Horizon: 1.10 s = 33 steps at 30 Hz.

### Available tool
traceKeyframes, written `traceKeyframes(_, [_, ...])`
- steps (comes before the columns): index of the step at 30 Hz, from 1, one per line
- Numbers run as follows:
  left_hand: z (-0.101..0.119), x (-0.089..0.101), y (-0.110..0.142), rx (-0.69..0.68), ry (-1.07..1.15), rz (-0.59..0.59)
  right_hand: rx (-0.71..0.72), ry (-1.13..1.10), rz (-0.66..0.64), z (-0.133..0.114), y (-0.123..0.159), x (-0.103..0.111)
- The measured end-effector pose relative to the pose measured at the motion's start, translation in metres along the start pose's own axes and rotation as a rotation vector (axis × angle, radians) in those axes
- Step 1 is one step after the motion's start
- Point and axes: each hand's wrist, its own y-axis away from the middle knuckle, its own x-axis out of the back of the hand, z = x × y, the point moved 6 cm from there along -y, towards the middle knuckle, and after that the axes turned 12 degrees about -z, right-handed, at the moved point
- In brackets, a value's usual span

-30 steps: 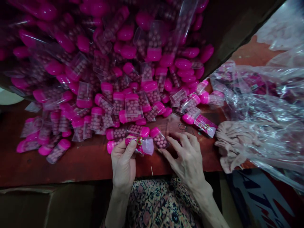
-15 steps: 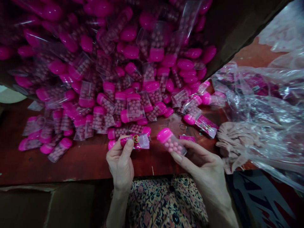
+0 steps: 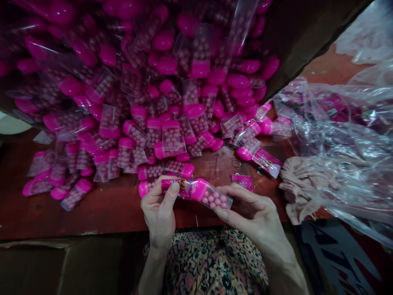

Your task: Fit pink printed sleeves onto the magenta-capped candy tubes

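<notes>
Between thumb and fingers, my left hand (image 3: 161, 213) pinches a printed plastic sleeve (image 3: 179, 186), magenta with a clear end. My right hand (image 3: 254, 213) grips the clear base of a candy container (image 3: 215, 197) full of pink balls. The container's pink cap meets the sleeve's right end and seems to sit partly inside it. Both are held tilted above the table's front part. Just beyond my right fingers lies a flat magenta printed sleeve (image 3: 242, 180). A container in a printed sleeve (image 3: 266, 162) rests farther right.
A large heap of pink-capped containers (image 3: 172, 135) spills out of a dark box onto the red-brown table (image 3: 116, 213). At right lie a crumpled beige cloth (image 3: 299, 184) and clear plastic bags (image 3: 344, 143) with magenta sleeves inside. A loose rubber band (image 3: 236, 164) lies mid-table.
The container in my right hand has moved left, and its cap now meets the sleeve's end. My left hand has shifted slightly right with the sleeve.
</notes>
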Motion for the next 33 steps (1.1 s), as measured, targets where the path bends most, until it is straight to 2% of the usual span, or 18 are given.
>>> traceKeyframes(6, [-0.003, -0.003, 0.002, 0.074, -0.012, -0.021, -0.047, -0.14, -0.071, 0.011, -0.004, 0.002])
traceKeyframes(13, [-0.006, -0.007, 0.001, 0.1, 0.03, -0.105, -0.05, -0.205, -0.106, 0.013, -0.008, -0.001])
traceKeyframes(17, [-0.002, -0.008, -0.003, 0.071, 0.091, -0.071, -0.022, -0.172, -0.082, 0.009, -0.009, -0.002])
traceKeyframes(20, [0.001, -0.01, -0.003, 0.046, 0.185, -0.012, 0.014, -0.114, -0.038, 0.007, -0.008, -0.004])
traceKeyframes(23, [-0.003, -0.018, 0.0, 0.12, 0.283, 0.007, 0.061, -0.063, 0.011, 0.004, -0.007, -0.007])
traceKeyframes(26, [-0.005, -0.026, 0.002, 0.194, 0.329, -0.011, 0.139, 0.026, 0.048, -0.002, -0.006, -0.011])
traceKeyframes(30, [-0.003, -0.029, 0.002, 0.216, 0.349, -0.023, 0.276, 0.171, 0.099, -0.015, -0.003, -0.017])
traceKeyframes(33, [-0.005, -0.031, 0.002, 0.249, 0.399, -0.097, 0.33, 0.197, 0.138, -0.019, 0.002, -0.02])
